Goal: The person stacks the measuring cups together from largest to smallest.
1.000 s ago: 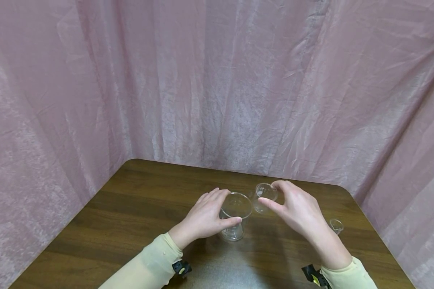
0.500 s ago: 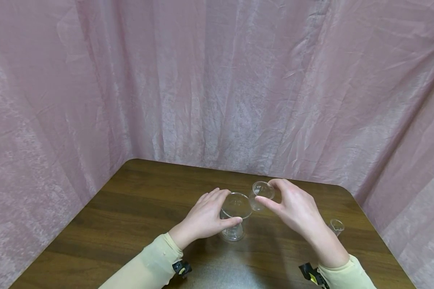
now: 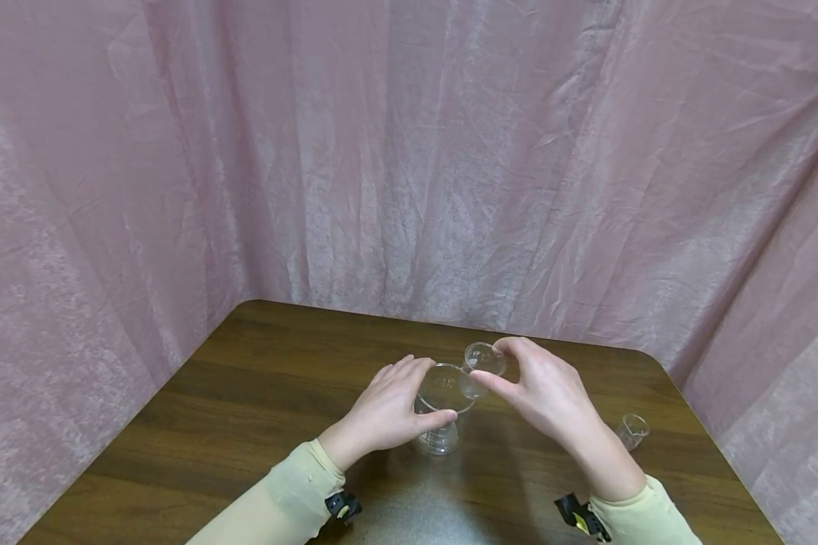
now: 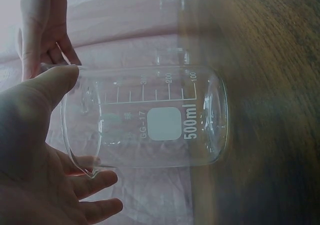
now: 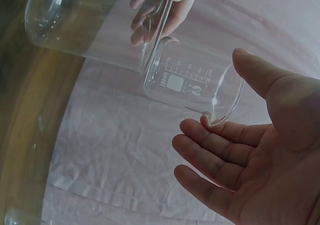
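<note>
A large clear glass beaker (image 3: 438,437), marked 500ml in the left wrist view, stands upright on the wooden table. My left hand (image 3: 391,409) grips it near the rim, thumb on the near side and fingers on the far side. My right hand (image 3: 548,390) holds a smaller 100 ml beaker (image 5: 192,80) by its rim, between thumb and fingers. This beaker is off the table, its base by the large beaker's rim on the right. Whether the two glasses touch, I cannot tell. No contents show in either one.
Another small glass beaker (image 3: 632,431) stands on the table (image 3: 279,378) to the right, close to my right forearm. Beyond the table's back edge hangs a pink curtain (image 3: 409,166). Faint glass outlines also appear behind the large beaker in the left wrist view.
My right hand has shifted left with the small beaker, bringing it from beside the large beaker up to its rim. The left hand and large beaker have stayed put.
</note>
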A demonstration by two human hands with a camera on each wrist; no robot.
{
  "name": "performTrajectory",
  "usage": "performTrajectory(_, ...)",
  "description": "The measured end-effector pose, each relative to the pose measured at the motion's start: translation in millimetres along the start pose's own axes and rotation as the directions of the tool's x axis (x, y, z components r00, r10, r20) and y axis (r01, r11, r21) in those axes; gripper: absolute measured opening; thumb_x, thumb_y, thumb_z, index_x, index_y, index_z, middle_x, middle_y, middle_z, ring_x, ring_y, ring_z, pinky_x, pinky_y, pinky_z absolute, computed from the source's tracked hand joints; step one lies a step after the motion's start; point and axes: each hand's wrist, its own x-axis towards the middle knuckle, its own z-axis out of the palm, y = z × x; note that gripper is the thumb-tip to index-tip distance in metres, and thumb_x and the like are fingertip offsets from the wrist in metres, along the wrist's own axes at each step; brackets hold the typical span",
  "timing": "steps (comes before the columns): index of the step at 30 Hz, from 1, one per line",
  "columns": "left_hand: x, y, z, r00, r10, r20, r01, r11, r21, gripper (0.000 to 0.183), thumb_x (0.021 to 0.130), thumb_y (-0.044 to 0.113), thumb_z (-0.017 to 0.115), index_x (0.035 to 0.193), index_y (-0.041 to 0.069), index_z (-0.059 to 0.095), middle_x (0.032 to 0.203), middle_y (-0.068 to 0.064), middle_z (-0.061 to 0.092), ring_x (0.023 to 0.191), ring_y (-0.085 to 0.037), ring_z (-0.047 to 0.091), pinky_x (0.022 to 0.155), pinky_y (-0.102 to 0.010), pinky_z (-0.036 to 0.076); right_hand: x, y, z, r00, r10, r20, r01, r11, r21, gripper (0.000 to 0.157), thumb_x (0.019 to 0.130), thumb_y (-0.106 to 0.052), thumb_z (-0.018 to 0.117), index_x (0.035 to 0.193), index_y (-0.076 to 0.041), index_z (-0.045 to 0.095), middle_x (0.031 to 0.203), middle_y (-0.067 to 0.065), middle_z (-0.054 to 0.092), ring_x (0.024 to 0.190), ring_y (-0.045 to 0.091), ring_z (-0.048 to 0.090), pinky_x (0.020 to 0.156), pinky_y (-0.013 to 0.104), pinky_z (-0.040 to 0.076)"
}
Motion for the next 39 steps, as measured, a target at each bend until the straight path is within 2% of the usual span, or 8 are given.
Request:
performTrajectory(4, -0.1, 0.2, -0.2, 1.0, 0.0, -0.001, 0.0, 1.0, -0.001, 0.085, 0.097, 0.065, 0.077, 0.156, 0.008, 0.055, 0.157, -0.011, 0.06, 0.155, -0.041, 0.045, 0.126, -0.064, 0.034, 1, -3, 0.8, 1.0, -0.014, -0.002, 0.014, 1.0, 0.002, 0.056, 0.097, -0.058, 0.081, 0.129, -0.012, 0.075, 0.125, 0.002, 0.078, 0.102, 0.025, 0.073, 0.086, 0.057, 0.06)
performTrajectory(9, 0.2, -1.3, 0.8, 1.0, 0.003, -0.001, -0.003, 1.0, 0.0, 0.086, 0.097, 0.065, 0.076, 0.157, 0.007, 0.055, 0.158, -0.012, 0.059, 0.156, -0.041, 0.044, 0.126, -0.065, 0.034, 3, -5, 3.0, 1.0, -0.025, -0.005, 0.025, 1.0, 0.004, 0.053, 0.097, -0.057, 0.082, 0.126, -0.014, 0.076, 0.119, -0.001, 0.077, 0.094, 0.02, 0.069, 0.082, 0.053, 0.059)
performTrajectory(17, 0.0, -2.7, 3.0, 1.0, -0.009, 0.007, 0.009, 1.0, 0.002, 0.089, 0.097, 0.068, 0.074, 0.159, 0.007, 0.053, 0.16, -0.011, 0.058, 0.157, -0.039, 0.043, 0.127, -0.064, 0.033, 6, -11, 7.7, 1.0, -0.017, 0.02, 0.016, 1.0, 0.01, 0.054, 0.095, -0.063, 0.081, 0.125, -0.018, 0.076, 0.114, -0.006, 0.076, 0.084, 0.013, 0.062, 0.074, 0.046, 0.057)
performTrajectory(24, -0.6, -1.7, 1.9, 1.0, -0.016, 0.015, 0.015, 1.0, 0.001, 0.09, 0.098, 0.069, 0.073, 0.161, 0.008, 0.052, 0.161, -0.01, 0.057, 0.158, -0.038, 0.041, 0.128, -0.063, 0.031, 8, -13, 11.0, 0.999, -0.033, 0.041, 0.032, 0.999, 0.036, 0.052, 0.097, -0.06, 0.081, 0.125, -0.016, 0.075, 0.117, -0.003, 0.076, 0.096, 0.018, 0.07, 0.084, 0.048, 0.059)
performTrajectory(39, 0.1, -3.0, 2.0, 1.0, -0.004, 0.01, 0.004, 1.0, 0.002, 0.089, 0.097, 0.068, 0.074, 0.159, 0.007, 0.053, 0.159, -0.011, 0.058, 0.157, -0.04, 0.043, 0.127, -0.064, 0.033, 12, -10, 23.4, 0.995, -0.021, 0.095, 0.018, 0.999, 0.032, 0.051, 0.096, -0.058, 0.082, 0.125, -0.016, 0.075, 0.117, -0.002, 0.076, 0.105, 0.024, 0.073, 0.089, 0.052, 0.059)
